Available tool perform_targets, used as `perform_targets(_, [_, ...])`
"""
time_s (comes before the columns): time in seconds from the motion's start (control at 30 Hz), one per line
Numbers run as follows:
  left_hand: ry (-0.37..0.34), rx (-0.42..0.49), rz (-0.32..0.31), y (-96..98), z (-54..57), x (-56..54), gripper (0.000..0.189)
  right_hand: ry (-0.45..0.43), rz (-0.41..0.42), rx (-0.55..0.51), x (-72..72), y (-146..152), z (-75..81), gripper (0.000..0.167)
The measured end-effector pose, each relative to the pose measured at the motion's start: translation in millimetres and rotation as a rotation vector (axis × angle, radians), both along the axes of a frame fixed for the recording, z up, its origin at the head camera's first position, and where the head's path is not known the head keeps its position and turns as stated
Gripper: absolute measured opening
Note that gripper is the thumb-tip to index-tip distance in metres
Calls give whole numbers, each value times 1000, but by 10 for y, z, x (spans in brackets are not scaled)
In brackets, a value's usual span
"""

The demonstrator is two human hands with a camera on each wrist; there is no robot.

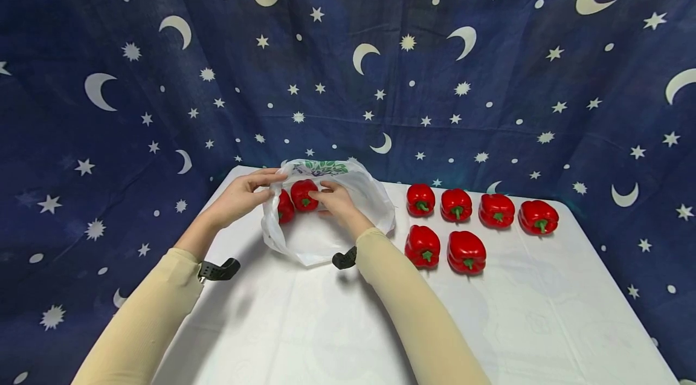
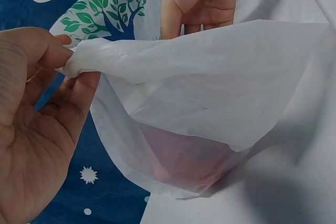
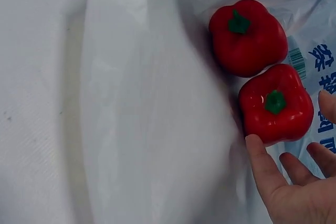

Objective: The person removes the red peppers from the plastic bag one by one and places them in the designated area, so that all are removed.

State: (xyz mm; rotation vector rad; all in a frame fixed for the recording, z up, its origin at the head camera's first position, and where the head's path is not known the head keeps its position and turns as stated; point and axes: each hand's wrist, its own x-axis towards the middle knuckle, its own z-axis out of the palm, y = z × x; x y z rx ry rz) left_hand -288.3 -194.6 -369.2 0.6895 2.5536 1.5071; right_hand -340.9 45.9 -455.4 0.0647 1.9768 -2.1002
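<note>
A white plastic bag (image 1: 372,194) with a green printed tree lies with its mouth toward me. My left hand (image 1: 236,199) pinches the left edge of its mouth between thumb and fingers, as the left wrist view shows. Inside the bag two red bell peppers with green stems sit side by side: one pepper (image 3: 251,51) farther in, the other pepper (image 3: 286,121) nearer my right hand (image 3: 304,198). That hand reaches into the bag with its fingers spread, one fingertip right at the nearer pepper's edge and the thumb apart from it.
On the white-covered table (image 1: 522,300), right of the bag, stand several more red bell peppers in two rows, the back row (image 1: 497,211) and the front row (image 1: 466,252). A dark blue cloth (image 1: 326,58) with moons and stars hangs behind the table.
</note>
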Motion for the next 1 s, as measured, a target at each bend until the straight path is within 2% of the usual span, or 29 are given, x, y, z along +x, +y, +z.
perform_targets(0.23, [-1,1,9,5,1,2,42,-8,-6,17,-55,-14,-20,67])
perform_targets(0.57, [5,-10,13,-10,-22,23,42,-3,61,32,-104,-78,-63,72])
perform_targets(1.0, [2,1,11,1,-25,31,41,4,65,67,-151,-174,-85,71])
